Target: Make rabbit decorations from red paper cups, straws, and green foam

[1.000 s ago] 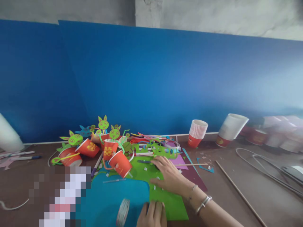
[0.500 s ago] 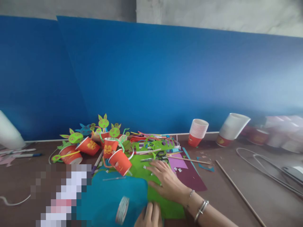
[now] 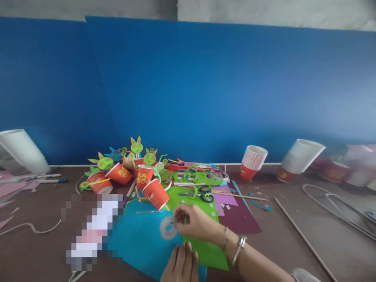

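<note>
My right hand (image 3: 195, 223), with bracelets at its wrist, pinches the edge of a tape roll (image 3: 164, 231) above a blue paper sheet (image 3: 138, 231). My left hand (image 3: 180, 264) lies with fingers stretched out on the blue sheet near the bottom edge. Under my right hand is a green paper sheet (image 3: 211, 254). Beyond it rest scissors (image 3: 207, 194) with black handles. A red paper cup (image 3: 156, 194) lies tipped at the far edge of the blue sheet, close to a thin clear strip (image 3: 149, 212).
Red cup figures with green animal faces (image 3: 136, 145) crowd the back left. A cup stack (image 3: 254, 162) and a taller leaning stack (image 3: 301, 156) stand back right. A wooden stick (image 3: 302, 235) and a cable (image 3: 331, 199) lie at right. A blue panel (image 3: 205, 86) rises behind.
My right hand has closed on the tape roll, which stood on the blue sheet before. My left hand has flattened out on the sheet. The view has shifted slightly left.
</note>
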Action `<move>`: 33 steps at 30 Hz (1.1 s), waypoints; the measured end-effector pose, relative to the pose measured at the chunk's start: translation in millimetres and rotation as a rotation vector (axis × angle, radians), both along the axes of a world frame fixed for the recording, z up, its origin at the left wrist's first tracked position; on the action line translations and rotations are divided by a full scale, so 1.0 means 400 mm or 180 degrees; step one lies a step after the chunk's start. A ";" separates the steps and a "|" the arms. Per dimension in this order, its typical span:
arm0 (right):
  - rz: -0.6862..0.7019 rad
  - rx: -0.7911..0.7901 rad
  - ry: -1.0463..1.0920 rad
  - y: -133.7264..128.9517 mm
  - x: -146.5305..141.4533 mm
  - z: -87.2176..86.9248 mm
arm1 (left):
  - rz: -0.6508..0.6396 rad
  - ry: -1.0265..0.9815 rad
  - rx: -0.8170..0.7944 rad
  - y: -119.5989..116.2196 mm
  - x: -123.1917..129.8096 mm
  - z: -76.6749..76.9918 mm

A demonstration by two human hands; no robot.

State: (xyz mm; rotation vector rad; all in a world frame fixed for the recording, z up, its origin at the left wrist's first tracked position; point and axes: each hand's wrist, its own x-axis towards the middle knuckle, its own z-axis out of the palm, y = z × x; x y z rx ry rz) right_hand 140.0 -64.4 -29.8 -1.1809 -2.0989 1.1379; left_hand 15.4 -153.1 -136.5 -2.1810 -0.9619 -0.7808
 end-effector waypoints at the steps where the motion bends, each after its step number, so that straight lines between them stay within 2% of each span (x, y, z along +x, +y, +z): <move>1: -0.0142 -0.0330 0.0147 0.006 0.016 -0.005 | -0.0017 -0.0062 -0.0001 0.003 -0.006 0.008; 3: -0.0383 -0.0926 0.0187 0.016 0.053 -0.014 | -0.0139 -0.0047 -0.0130 0.007 -0.021 0.041; 4: -0.0418 -0.1053 0.0153 0.019 0.071 -0.018 | -0.0243 -0.0112 -0.0221 0.009 -0.029 0.065; 6: -0.0446 -0.1155 0.0087 0.016 0.103 -0.025 | -0.0560 -0.0211 -0.0388 0.015 -0.047 0.122; 9: -0.0337 -0.1200 0.0041 -0.002 0.126 -0.030 | -0.0469 -0.0540 -0.0915 0.028 -0.070 0.202; 11: -0.0105 -0.1236 0.0057 -0.016 0.125 -0.032 | -0.0438 -0.0760 -0.1285 0.039 -0.079 0.228; 14: 0.0232 -0.1419 0.0185 -0.022 0.112 -0.039 | -0.0504 -0.0665 -0.1554 0.051 -0.079 0.218; 15: 0.0178 -0.1477 0.0265 -0.018 0.109 -0.042 | -0.0464 -0.0683 -0.1742 0.053 -0.077 0.207; 17: -0.0297 -0.1348 0.0501 -0.001 0.107 -0.047 | -0.0327 -0.0736 -0.2089 0.053 -0.076 0.189; 18: -0.0659 -0.1127 0.0648 0.009 0.110 -0.048 | -0.0273 -0.0754 -0.2204 0.053 -0.076 0.184; 20: -0.1228 -0.0651 0.0905 0.027 0.117 -0.046 | -0.0249 -0.0787 -0.2280 0.052 -0.078 0.181; 21: -0.1333 -0.0583 0.1049 0.032 0.121 -0.043 | -0.0271 -0.0825 -0.2280 0.052 -0.078 0.183; 26: -0.0849 -0.1352 0.1672 0.029 0.120 -0.028 | -0.0422 -0.0976 -0.2316 0.061 -0.057 0.190; 30: -0.1299 -0.0618 0.1551 0.036 0.128 -0.032 | -0.0570 -0.0864 -0.2287 0.069 -0.033 0.172; 33: -0.1778 0.0048 0.1050 0.056 0.155 -0.040 | -0.0641 -0.0916 -0.2260 0.073 -0.035 0.154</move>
